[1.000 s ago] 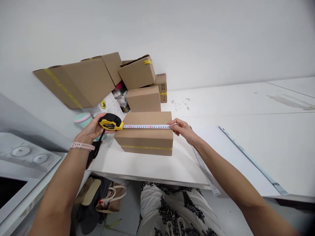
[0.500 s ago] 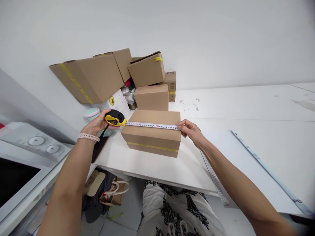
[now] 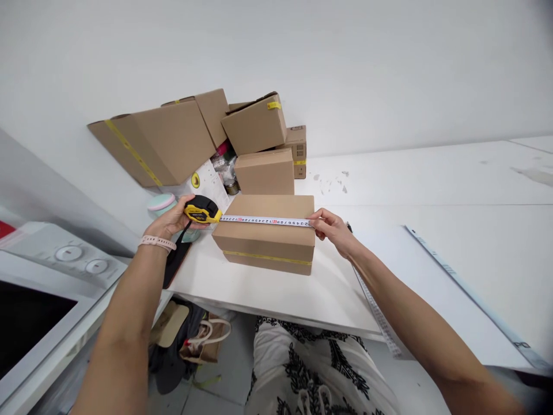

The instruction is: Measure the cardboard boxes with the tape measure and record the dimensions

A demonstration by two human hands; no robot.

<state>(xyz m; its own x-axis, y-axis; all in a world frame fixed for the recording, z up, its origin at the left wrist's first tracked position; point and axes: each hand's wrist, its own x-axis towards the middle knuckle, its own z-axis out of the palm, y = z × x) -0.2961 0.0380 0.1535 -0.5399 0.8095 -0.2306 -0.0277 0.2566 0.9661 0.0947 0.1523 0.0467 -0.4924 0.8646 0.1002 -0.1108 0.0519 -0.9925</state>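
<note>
A closed cardboard box with a yellow tape strip lies on the white table in front of me. My left hand grips the yellow and black tape measure case at the box's left end. The white blade runs across the box's top. My right hand pinches the blade's tip at the box's right edge.
Several cardboard boxes are piled against the wall behind, with a pastel round container to the left. A white appliance with two dials stands at left. Bags lie on the floor under the table. A long ruler lies at right.
The camera view shifted slightly. Both hands keep the tape stretched across the box as before.
</note>
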